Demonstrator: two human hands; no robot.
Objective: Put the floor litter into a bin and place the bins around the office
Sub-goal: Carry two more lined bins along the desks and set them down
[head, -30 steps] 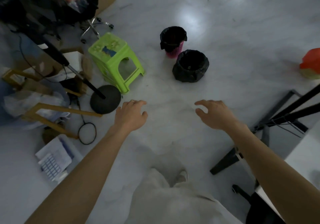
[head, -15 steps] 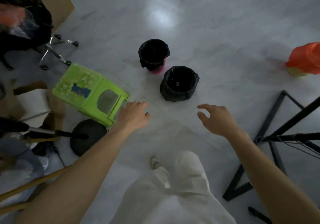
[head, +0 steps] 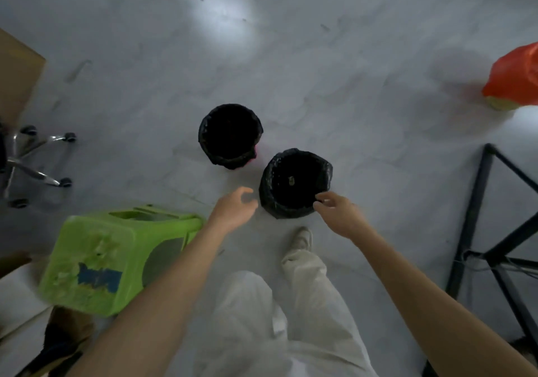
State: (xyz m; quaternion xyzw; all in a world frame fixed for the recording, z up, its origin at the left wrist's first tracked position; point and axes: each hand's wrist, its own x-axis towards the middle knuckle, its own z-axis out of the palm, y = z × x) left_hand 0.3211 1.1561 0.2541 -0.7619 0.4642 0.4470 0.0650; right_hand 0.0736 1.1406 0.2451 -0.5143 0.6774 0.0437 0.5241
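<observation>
I see two black-lined bins standing on the floor, and the near bin [head: 295, 183] sits right between my hands. My right hand [head: 340, 216] has open fingers touching its rim, gripping nothing yet. My left hand [head: 233, 209] is open and empty just beside it.

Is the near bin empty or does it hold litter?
Nearly empty: the near bin stands upright, its black liner open, with one small pale scrap on the bottom. No more is discernible in the dark interior.

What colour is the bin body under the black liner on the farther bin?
Pink, showing at the lower right edge of the farther black-lined bin, in the head view.
</observation>
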